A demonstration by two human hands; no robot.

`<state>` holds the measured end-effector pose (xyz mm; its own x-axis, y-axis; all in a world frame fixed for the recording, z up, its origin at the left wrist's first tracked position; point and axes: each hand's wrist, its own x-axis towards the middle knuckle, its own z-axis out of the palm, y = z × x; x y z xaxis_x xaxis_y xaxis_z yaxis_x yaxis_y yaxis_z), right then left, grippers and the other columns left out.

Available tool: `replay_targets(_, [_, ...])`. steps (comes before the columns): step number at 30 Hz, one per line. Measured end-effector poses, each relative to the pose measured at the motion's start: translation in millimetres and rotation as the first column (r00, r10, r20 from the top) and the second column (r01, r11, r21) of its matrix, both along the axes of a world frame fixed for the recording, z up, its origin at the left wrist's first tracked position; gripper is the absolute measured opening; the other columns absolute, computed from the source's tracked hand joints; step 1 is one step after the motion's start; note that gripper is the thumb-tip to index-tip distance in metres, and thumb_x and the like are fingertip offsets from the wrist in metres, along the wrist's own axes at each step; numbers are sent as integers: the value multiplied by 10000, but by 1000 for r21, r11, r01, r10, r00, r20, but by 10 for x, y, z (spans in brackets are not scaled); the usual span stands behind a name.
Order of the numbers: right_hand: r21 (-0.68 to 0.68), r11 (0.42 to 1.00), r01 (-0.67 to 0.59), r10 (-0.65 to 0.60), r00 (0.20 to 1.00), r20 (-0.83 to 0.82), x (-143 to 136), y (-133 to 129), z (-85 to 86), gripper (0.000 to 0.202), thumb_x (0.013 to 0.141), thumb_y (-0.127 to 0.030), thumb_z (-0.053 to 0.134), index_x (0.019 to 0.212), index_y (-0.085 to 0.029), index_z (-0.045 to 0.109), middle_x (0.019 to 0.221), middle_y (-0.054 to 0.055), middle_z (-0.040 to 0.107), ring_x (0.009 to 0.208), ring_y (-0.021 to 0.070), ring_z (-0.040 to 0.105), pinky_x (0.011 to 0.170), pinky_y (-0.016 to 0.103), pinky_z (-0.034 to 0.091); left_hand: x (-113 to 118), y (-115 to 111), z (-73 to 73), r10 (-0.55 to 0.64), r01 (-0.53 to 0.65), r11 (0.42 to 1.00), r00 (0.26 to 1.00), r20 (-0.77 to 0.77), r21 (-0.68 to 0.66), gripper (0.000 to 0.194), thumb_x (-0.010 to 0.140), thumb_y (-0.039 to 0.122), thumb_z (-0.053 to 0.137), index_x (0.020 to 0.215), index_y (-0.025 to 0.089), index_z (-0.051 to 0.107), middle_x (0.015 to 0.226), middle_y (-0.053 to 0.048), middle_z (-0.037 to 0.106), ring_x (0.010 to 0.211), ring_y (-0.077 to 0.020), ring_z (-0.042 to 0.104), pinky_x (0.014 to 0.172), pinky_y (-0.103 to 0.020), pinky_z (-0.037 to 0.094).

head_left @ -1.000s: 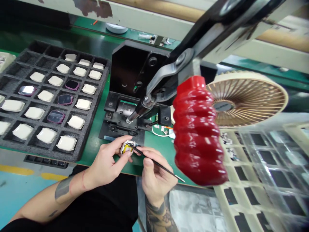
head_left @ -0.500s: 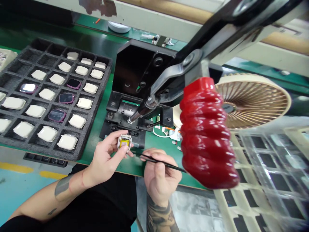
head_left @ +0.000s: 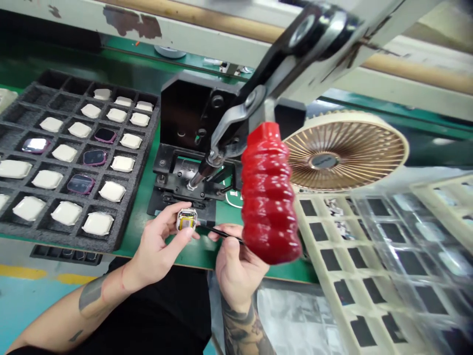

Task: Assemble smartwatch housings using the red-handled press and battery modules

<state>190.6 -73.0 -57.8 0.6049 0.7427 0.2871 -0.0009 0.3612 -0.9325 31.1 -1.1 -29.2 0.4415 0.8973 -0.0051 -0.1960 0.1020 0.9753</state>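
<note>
While the left hand (head_left: 157,249) pinches the case (head_left: 186,220), the right hand (head_left: 237,272) should guide its pinched tool (head_left: 211,229) lightly.

Left on your flat green table (head_left: 192,252) lies a dark-grey rectangular foam tray (head_left: 77,240). Right of it stands a black angular metal press (head_left: 185,113).

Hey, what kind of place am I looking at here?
Probably an electronics assembly workshop: a foam tray holds rows of watch-like cases, a red-handled press stands on the green bench, and the left hand holds an opened case.
</note>
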Motion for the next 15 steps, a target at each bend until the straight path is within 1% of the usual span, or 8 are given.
replay_targets(2, [22,997,-68,69,997,-30,-16,-50,8,114,1095,-239,722,1138,-257,825,1032,67,765,862,183,770,698,319,667,-17,0,-3,8,-7,999,999,50,-36,421,1129,406,701,1497,203,689,1232,-132,852,957,-244,867,859,-351,709])
replay_targets(4, [72,988,-138,142,987,-68,-8,-109,87,113,1112,-283,703,1128,-264,813,977,56,754,810,175,753,631,295,633,-40,-8,-34,40,-34,996,997,70,-88,457,1157,464,633,1510,178,690,1258,-159,846,991,-272,863,856,-377,704])
replay_targets(7, [144,969,-202,216,972,-91,173,-247,363,143,1118,-385,696,1068,-274,771,859,21,715,661,149,684,541,271,556,-65,-12,-84,88,-83,989,996,31,-124,489,1119,453,705,1517,170,679,1257,-164,846,1009,-300,859,837,-390,698])
replay_targets(9, [127,975,-185,194,979,-65,461,-418,625,242,1098,-462,710,952,-269,706,727,-15,648,530,126,580,490,266,494,-65,-7,-78,92,-92,989,996,-6,-114,515,1083,417,769,1524,174,659,1223,-147,855,971,-288,862,824,-376,699])
replay_targets(11, [68,994,-90,90,996,12,858,-658,890,399,1047,-543,741,804,-265,591,569,-58,512,414,106,422,434,270,419,-55,-11,-33,80,-86,992,995,-62,-90,513,1078,395,782,1521,175,648,1195,-126,860,948,-269,863,821,-356,699])
replay_targets(13, [22,994,108,-110,978,177,1289,-898,1097,561,971,-645,775,681,-276,469,475,-79,362,372,105,320,413,298,382,-49,-28,27,64,-72,996,990,-128,-60,493,1090,403,767,1511,175,651,1194,-112,859,954,-258,863,819,-344,699])
replay_targets(14, [31,960,278,-275,918,286,1486,-988,1167,584,944,-696,782,664,-288,472,490,-68,377,391,118,356,432,321,401,-48,-40,53,55,-62,997,986,-157,-42,493,1092,417,760,1508,175,654,1196,-109,859,962,-260,862,821,-346,701])
replay_targets(15, [70,876,477,-465,800,380,1655,-1046,1210,543,951,-694,783,686,-296,525,546,-43,451,441,138,439,476,346,437,-49,-51,72,53,-58,998,982,-183,-25,495,1094,433,755,1505,176,657,1199,-106,859,965,-262,862,822,-351,703])
